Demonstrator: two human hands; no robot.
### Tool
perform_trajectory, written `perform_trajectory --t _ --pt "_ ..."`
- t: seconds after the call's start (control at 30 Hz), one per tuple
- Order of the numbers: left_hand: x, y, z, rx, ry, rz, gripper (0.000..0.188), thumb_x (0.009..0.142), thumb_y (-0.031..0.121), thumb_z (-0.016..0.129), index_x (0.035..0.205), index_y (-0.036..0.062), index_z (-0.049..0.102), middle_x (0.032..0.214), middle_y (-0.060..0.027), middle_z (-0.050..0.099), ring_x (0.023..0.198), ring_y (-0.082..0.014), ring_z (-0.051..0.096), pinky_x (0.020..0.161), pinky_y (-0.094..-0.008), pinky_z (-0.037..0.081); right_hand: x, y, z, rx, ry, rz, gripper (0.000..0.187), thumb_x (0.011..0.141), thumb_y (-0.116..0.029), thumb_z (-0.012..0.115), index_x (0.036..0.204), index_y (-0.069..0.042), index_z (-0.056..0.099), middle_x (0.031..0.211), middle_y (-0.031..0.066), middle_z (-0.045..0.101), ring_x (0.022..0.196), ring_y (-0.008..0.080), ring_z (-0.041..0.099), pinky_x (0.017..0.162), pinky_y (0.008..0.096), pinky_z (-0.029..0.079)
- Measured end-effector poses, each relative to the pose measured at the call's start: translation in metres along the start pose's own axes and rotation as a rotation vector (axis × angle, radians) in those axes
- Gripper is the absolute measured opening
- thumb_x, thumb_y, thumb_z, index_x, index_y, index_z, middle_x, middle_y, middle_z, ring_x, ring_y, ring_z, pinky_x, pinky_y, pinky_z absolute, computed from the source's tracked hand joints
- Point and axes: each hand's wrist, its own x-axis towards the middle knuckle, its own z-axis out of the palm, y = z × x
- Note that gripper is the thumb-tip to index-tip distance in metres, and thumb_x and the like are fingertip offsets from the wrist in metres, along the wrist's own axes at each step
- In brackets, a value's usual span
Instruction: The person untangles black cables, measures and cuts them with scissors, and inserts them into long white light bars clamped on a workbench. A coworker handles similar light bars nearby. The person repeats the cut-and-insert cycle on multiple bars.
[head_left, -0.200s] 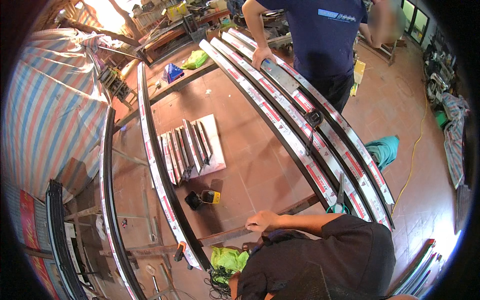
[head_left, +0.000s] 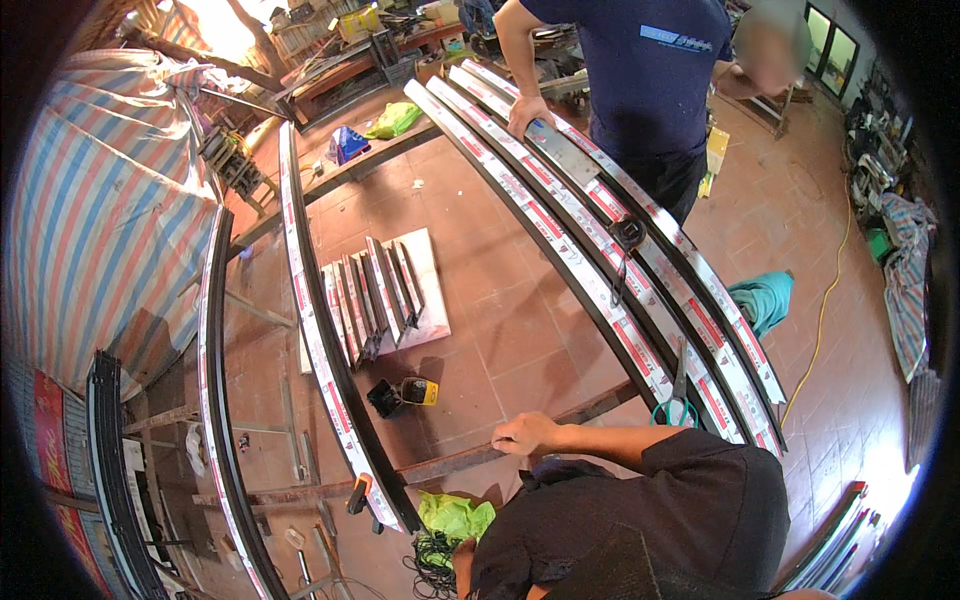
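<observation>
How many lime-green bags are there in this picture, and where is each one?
2. One bag is by the left hand and black cords; the other lies farther away, beside a blue object. More may be hidden.

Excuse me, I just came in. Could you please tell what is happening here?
The person's right hand is near a crossbar, holding nothing visible. The left hand, partly hidden, is beside a bright green bag and black cords. Opposite, a co-worker's hand rests on the long strips. Green-handled scissors lie on those strips.
</observation>
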Motion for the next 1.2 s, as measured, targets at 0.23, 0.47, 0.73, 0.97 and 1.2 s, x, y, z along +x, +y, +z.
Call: perform_trajectory --t 0.23,0.47,0.73,0.97,1.2 --pt "-0.01 -0.026 -0.004 -0.784 0.005 -0.571 0.027 0.097 0.032 0.064 0.109 0.0114 0.077 0.107 -0.011 0.076 0.097 -0.0247 0.072 0.083 -0.0401 0.054 0.0 -0.012 0.005 -0.131 0.047 0.034 0.031 0.094 -0.044 0.059 0.1 -0.016 0.07 0.087 0.0176 0.072 0.081 0.0425 0.069 0.07 0.0544 0.053" --pt "-0.067 -0.104 0.0 -0.795 -0.034 -0.509 0.032 0.098 0.037 0.061 0.109 0.0123 0.077 0.107 -0.0134 0.075 0.097 -0.0295 0.07 0.085 -0.0388 0.053 -0.013 -0.043 0.03 -0.373 0.185 0.096 0.031 0.099 -0.04 0.053 0.1 -0.013 0.068 0.089 0.0182 0.072 0.084 0.0426 0.069 0.074 0.0544 0.054" --pt "-0.14 -0.172 0.056 -0.025 -0.322 -0.127 0.038 0.1 0.04 0.048 0.12 0.0166 0.07 0.107 -0.0098 0.074 0.098 -0.0367 0.069 0.083 -0.0487 0.052 -0.039 -0.099 0.053 -0.63 0.081 0.331 0.03 0.1 -0.034 0.049 0.111 -0.013 0.068 0.097 0.0212 0.072 0.094 0.0418 0.07 0.081 0.055 0.055" --pt "-0.201 -0.206 0.091 -0.316 -0.351 -0.215 0.04 0.098 0.044 0.05 0.123 0.0189 0.069 0.104 -0.0119 0.074 0.098 -0.0373 0.068 0.08 -0.0513 0.052 -0.054 -0.122 0.099 -0.718 -0.127 0.469 0.041 0.096 -0.041 0.051 0.118 -0.009 0.066 0.111 0.0215 0.071 0.104 0.0408 0.068 0.088 0.0541 0.054" --pt "-0.218 -0.233 0.105 -0.108 -0.256 -0.117 0.023 0.092 0.029 0.059 0.107 0.0131 0.067 0.094 -0.0134 0.072 0.091 -0.0366 0.069 0.077 -0.0518 0.052 -0.059 -0.154 0.137 -0.682 -0.397 0.361 0.045 0.097 -0.045 0.054 0.121 -0.01 0.067 0.116 0.0199 0.07 0.109 0.0408 0.065 0.091 0.0533 0.052"
